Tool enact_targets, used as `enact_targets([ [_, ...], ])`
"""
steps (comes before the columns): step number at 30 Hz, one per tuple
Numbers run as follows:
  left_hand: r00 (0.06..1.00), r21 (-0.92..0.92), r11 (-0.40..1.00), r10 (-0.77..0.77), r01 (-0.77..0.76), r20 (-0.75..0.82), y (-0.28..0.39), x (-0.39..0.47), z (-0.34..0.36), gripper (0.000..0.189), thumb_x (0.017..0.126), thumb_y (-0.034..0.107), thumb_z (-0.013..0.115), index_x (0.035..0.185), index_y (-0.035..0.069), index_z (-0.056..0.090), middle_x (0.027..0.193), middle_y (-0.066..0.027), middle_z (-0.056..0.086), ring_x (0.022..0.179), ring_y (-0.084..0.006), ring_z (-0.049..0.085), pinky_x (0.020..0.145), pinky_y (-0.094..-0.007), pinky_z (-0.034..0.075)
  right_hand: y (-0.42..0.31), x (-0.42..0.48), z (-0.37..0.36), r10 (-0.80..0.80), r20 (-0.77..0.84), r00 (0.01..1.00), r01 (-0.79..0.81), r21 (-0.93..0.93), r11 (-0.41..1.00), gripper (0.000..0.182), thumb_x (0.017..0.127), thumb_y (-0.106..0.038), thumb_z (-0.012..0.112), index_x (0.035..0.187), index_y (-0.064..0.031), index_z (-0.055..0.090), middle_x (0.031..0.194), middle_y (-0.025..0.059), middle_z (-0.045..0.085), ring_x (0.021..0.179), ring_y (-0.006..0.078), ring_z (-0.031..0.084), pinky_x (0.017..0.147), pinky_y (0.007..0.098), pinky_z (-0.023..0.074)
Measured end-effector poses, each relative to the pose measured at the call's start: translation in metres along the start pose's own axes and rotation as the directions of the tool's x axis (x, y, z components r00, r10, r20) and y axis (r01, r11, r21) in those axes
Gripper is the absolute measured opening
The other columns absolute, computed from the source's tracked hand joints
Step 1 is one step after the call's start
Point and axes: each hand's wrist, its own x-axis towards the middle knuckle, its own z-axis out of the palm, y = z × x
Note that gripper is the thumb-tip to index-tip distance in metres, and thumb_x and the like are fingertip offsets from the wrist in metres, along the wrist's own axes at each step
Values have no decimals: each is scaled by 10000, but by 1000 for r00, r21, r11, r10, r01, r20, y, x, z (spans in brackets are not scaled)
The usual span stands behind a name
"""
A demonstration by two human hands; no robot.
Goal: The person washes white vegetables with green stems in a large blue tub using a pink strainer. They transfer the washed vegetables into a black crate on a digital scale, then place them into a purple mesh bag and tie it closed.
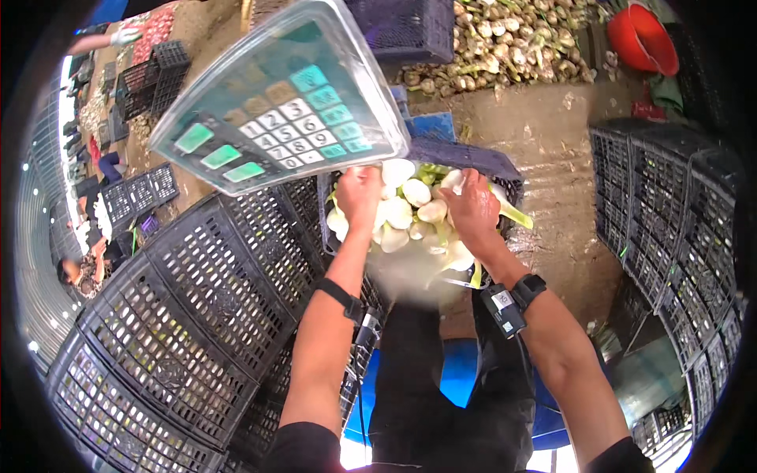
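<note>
A dark plastic crate [473, 155] in front of me holds a heap of white garlic bulbs [397, 213], some with green stalks. My left hand [362, 198] reaches into its left side, and its fingertips are partly hidden against the bulbs beside the scale panel. On the right side, the thumb and fingers of my right hand [473, 204] close around a white garlic bulb [453, 180]. A thick pale stalk [514, 214] sticks out past that hand over the crate's rim. The tilted scale panel [266, 71], with number keys and lit green displays, covers the area beyond my left hand.
Stacked black crates [195, 295] line my left, and more black crates [650, 177] stand at right. Beyond lie a pile of untrimmed garlic [508, 47], a dark crate [408, 29] and a red bucket [641, 41]. Other people, including a gloved hand [125, 35], are at far left.
</note>
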Motion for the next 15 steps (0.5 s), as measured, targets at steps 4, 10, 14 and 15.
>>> enact_targets([
  [4, 996, -199, 980, 18, -1, 83, -13, 2, 11, 404, 897, 412, 630, 872, 13, 689, 772, -119, 694, 661, -236, 658, 639, -389, 491, -13, -4, 13, -157, -21, 987, 156, -38, 987, 340, 867, -247, 681, 1056, -30, 500, 949, 168, 583, 757, 354, 656, 637, 454, 544],
  [10, 979, -123, 981, 167, -152, 120, 1, 3, 20, 432, 848, 438, 650, 874, 7, 644, 828, -186, 681, 770, -327, 657, 720, -415, 488, -22, 13, 44, -220, -25, 975, 217, -74, 973, 240, 870, -185, 631, 998, -30, 501, 892, 193, 604, 730, 393, 633, 614, 501, 510],
  [14, 999, 123, 992, 19, -15, -31, -36, 40, -10, 463, 868, 457, 608, 1032, 31, 681, 988, -219, 696, 944, -412, 659, 817, -485, 507, -14, 17, 48, -310, -35, 950, 302, -138, 943, 228, 859, -195, 661, 963, -36, 534, 850, 178, 613, 743, 386, 626, 610, 517, 496],
  [15, 999, 160, 987, 14, -8, -38, -40, 44, -12, 460, 873, 448, 596, 1036, 27, 680, 994, -225, 693, 951, -420, 652, 818, -494, 504, -14, 18, 47, -369, -44, 928, 359, -151, 921, 217, 859, -190, 661, 953, -35, 541, 847, 172, 616, 757, 378, 628, 608, 515, 497],
])
